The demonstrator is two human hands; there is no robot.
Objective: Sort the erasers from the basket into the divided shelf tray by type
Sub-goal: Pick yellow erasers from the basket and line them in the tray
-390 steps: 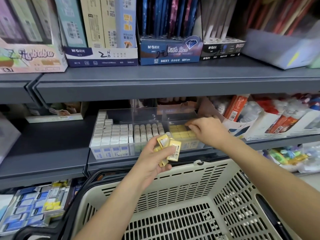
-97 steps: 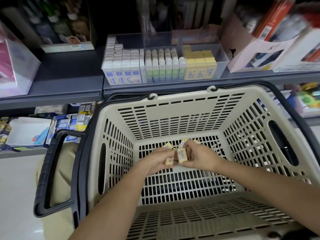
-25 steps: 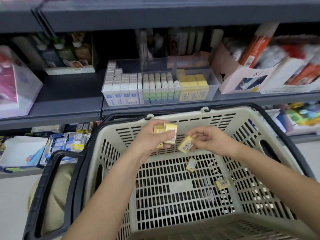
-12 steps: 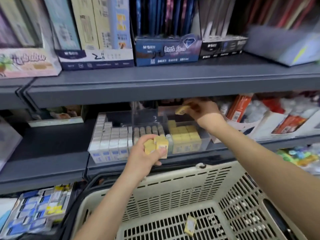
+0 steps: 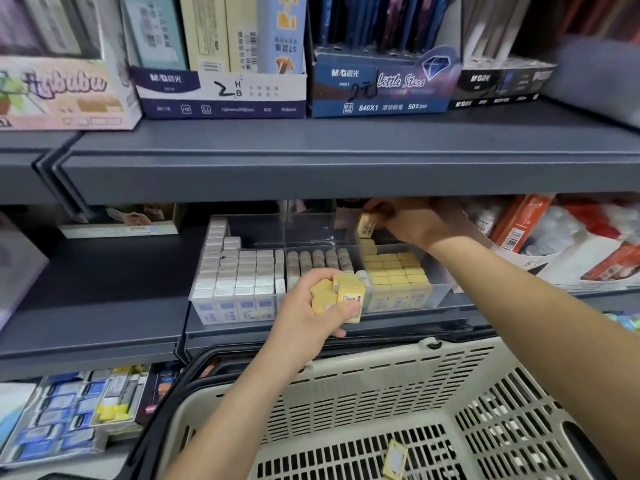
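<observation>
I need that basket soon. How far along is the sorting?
Mostly done: the clear divided tray holds white eraser rows, grey eraser rows and yellow eraser rows. In hand: the right hand holds a single yellow eraser over them; the left hand grips a yellow eraser bunch. Left: one loose yellow eraser visible in the beige plastic basket.

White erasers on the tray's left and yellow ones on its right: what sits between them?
In the head view, rows of rounded grey-topped erasers stand in the middle compartment between the white erasers and yellow erasers.
</observation>
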